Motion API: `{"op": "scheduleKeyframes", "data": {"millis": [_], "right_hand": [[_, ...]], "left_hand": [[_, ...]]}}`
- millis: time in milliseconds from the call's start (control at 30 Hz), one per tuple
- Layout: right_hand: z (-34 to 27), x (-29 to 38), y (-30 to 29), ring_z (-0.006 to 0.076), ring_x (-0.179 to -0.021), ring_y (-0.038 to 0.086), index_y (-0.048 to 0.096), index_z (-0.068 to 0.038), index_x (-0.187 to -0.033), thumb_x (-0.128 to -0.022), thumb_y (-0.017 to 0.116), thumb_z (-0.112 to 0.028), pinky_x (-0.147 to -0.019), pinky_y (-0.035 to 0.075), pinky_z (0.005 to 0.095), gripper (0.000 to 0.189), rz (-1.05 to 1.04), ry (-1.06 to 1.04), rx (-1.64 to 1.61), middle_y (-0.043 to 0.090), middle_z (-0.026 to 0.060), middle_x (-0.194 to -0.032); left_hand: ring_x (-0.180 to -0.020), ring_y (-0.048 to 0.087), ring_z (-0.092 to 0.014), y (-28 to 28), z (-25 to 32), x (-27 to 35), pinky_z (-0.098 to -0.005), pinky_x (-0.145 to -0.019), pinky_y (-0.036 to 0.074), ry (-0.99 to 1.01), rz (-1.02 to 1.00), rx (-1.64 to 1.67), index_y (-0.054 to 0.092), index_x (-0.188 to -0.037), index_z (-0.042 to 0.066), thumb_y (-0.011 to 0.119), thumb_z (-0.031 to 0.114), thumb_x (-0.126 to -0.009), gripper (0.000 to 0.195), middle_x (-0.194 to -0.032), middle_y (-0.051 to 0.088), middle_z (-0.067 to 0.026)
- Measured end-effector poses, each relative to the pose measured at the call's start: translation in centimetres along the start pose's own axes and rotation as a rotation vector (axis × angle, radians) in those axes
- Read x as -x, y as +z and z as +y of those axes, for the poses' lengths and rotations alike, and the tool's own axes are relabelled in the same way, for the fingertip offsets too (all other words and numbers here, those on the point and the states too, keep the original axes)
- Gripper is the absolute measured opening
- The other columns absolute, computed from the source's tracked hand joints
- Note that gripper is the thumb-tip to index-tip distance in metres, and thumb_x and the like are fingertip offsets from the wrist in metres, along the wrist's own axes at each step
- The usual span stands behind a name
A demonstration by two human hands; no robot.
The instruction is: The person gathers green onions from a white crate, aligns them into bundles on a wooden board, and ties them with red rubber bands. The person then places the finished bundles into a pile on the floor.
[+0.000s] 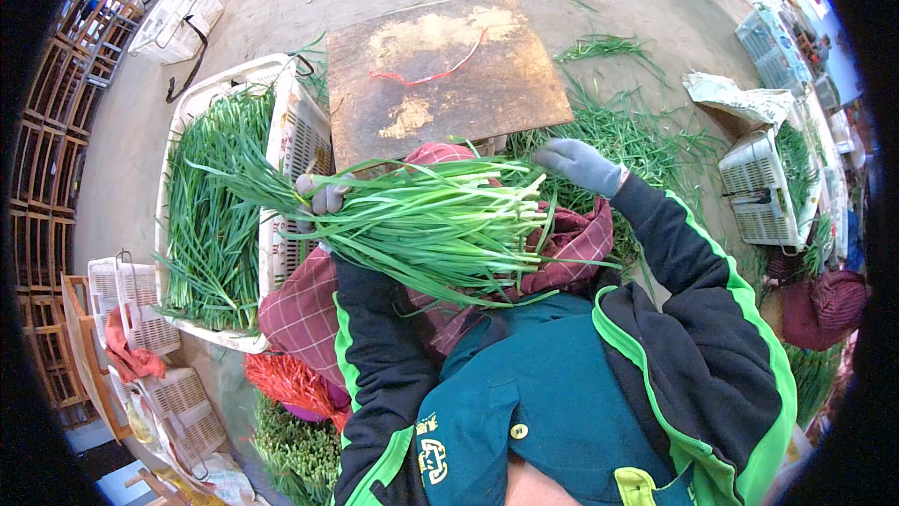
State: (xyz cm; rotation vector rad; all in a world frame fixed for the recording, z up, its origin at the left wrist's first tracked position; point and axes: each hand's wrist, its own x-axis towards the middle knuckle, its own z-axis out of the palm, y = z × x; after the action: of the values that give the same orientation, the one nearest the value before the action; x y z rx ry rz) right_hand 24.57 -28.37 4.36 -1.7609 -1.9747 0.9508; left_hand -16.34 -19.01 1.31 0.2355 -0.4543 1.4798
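A large bunch of long green leaves with pale stems, like garlic chives (435, 218), lies sideways over my lap. My left hand (323, 196), in a grey glove, grips the bunch near its leafy end, the tips fanning out to the left. The cut stem ends point right. Just beyond them and a little higher is my right hand (579, 163), also gloved, with nothing seen in it; its fingers are stretched out, side by side. A maroon checked cloth (302, 302) covers my lap under the bunch.
A white plastic crate (270, 134) full of greens stands at left. Ahead is a worn wooden board (442, 78) bearing a red tie strip (428, 79). Loose greens (632, 137) cover the floor at right, near another crate (762, 190). Red strips (298, 376) lie at lower left.
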Motion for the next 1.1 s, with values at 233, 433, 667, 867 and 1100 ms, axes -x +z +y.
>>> {"op": "scheduleKeyframes", "data": {"millis": [233,433,667,867,1100], "right_hand": [[-4.4,3.2,-4.7,0.0354,-0.082,0.067,0.069,-0.003,-0.098,-0.091,0.068,-0.031,-0.076,0.052,0.0414,0.029,0.329,-0.086,0.076,0.066,0.0180,-0.086],[-13.9,0.9,-2.0,0.0348,-0.090,0.069,0.070,-0.007,-0.103,-0.088,0.070,-0.034,-0.077,0.053,0.0440,0.031,0.045,-0.300,0.138,0.069,0.0152,-0.091],[-14.3,-1.1,1.1,0.0362,-0.090,0.069,0.068,-0.013,-0.108,-0.085,0.072,-0.034,-0.077,0.054,0.0479,0.032,0.064,-0.237,0.099,0.071,0.0139,-0.095],[-13.7,-0.9,2.2,0.0364,-0.090,0.069,0.065,-0.013,-0.111,-0.084,0.074,-0.025,-0.077,0.054,0.0466,0.032,0.092,-0.162,-0.022,0.070,0.0163,-0.094],[-13.6,-1.0,2.8,0.0312,-0.090,0.066,0.066,-0.015,-0.111,-0.082,0.074,-0.022,-0.079,0.051,0.0449,0.031,0.316,-0.389,0.110,0.066,0.0102,-0.096]], "left_hand": [[-0.069,0.046,-0.009,0.4,0.1,0.3,-0.0342,-0.093,0.040,0.016,0.004,-0.009,0.053,-0.086,0.018,0.065,0.023,-0.098,0.018,-0.073,0.047,0.0095],[-0.069,0.046,-0.008,1.0,-0.3,0.2,-0.0343,-0.093,0.040,0.008,0.005,-0.003,0.054,-0.087,0.017,0.065,0.024,-0.098,0.017,-0.073,0.047,0.0096],[-0.069,0.047,-0.008,1.3,-0.1,0.2,-0.0344,-0.093,0.040,0.008,-0.023,-0.006,0.055,-0.088,0.017,0.065,0.024,-0.097,0.016,-0.073,0.047,0.0097],[-0.069,0.047,-0.008,1.4,-0.3,0.3,-0.0345,-0.094,0.040,0.007,-0.026,0.010,0.056,-0.089,0.017,0.066,0.024,-0.097,0.015,-0.073,0.047,0.0098],[-0.069,0.047,-0.008,1.6,-0.5,0.3,-0.0346,-0.094,0.040,0.024,0.002,0.013,0.056,-0.090,0.017,0.066,0.024,-0.097,0.014,-0.073,0.047,0.0099]]}}
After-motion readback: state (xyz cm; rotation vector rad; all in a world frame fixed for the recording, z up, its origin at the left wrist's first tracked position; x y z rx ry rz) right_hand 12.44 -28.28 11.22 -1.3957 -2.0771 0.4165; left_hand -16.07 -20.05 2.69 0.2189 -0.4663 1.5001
